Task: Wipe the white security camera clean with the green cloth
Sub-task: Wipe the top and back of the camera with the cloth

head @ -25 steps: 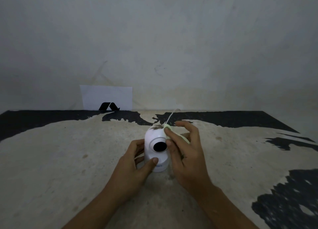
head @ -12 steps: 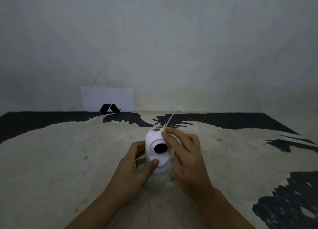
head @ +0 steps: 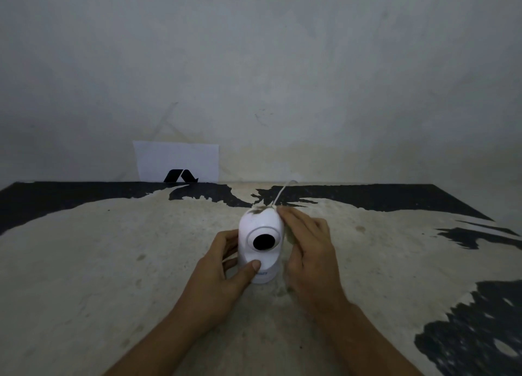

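Observation:
The white security camera (head: 261,228) stands upright in the middle of the worn table (head: 113,262), its black lens facing me. Brown dirt smears mark its top. My left hand (head: 223,274) grips the camera's left side and base, thumb across the front. My right hand (head: 310,251) presses the pale green cloth (head: 289,235) against the camera's right side; only a thin strip of cloth shows under the fingers. A white cable (head: 281,193) runs from behind the camera toward the wall.
A white card with a black logo (head: 176,162) leans against the grey wall at the back left. The table's surface is beige with black patches along the back edge and at the right.
My right hand with the cloth has slid from the camera's front top around to its right side, uncovering the lens ring. My left hand keeps its grip.

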`<action>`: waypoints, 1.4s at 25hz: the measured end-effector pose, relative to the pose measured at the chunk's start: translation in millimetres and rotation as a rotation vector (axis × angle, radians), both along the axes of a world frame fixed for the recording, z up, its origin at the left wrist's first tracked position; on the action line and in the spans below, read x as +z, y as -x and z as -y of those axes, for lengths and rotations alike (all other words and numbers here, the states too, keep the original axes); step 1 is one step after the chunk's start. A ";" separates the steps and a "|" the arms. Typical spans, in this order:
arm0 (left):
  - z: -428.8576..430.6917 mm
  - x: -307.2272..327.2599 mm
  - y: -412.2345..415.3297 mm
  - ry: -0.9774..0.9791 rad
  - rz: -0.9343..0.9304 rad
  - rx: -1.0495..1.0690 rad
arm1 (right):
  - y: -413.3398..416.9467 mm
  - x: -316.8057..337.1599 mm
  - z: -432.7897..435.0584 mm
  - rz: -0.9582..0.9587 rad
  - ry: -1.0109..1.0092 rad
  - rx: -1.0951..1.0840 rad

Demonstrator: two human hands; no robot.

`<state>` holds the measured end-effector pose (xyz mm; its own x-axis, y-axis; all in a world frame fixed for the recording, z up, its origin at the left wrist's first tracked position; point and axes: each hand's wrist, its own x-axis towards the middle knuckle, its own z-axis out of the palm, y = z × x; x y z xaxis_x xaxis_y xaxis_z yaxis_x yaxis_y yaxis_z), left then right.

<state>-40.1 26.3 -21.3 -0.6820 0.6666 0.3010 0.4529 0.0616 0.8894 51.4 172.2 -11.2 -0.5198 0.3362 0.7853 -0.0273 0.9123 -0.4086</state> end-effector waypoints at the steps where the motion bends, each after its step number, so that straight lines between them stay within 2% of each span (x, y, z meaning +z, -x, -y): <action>1: 0.5 0.2 0.0 -0.001 0.004 0.001 | -0.3 -2.6 -3.9 0.015 0.046 -0.015; 5: 0.5 0.2 0.9 -0.008 0.010 0.001 | -0.5 2.3 0.4 -0.084 0.075 0.023; 8: -0.3 0.1 0.3 -0.011 0.011 0.001 | 0.4 2.8 10.0 -0.104 -0.008 0.091; 13: 0.7 1.4 -0.7 0.003 0.013 0.003 | -0.9 -3.0 -2.7 0.051 0.202 0.002; 16: 0.7 1.8 -0.9 0.012 0.000 0.005 | -2.4 4.0 4.0 -0.006 0.280 0.013; 18: -0.3 2.0 -1.0 0.013 -0.001 0.004 | -3.2 7.6 9.7 -0.088 0.194 0.050; 20: -0.5 2.0 -0.9 0.014 0.002 0.001 | -2.5 4.5 11.0 -0.086 0.116 0.075; 24: 0.2 -0.1 0.7 0.001 0.003 -0.001 | -1.0 -0.4 6.3 -0.011 0.188 -0.002; 29: -1.5 2.0 -0.1 0.016 -0.011 -0.001 | -4.2 4.5 15.4 -0.079 0.039 0.070; 35: 0.4 1.8 -2.3 0.014 -0.021 0.000 | -4.1 -7.1 8.3 0.093 0.256 0.008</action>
<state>-37.8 25.9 -19.5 -0.6755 0.6709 0.3058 0.4711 0.0736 0.8790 55.5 163.9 -18.3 -0.5886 0.5138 0.6241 0.0145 0.7787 -0.6273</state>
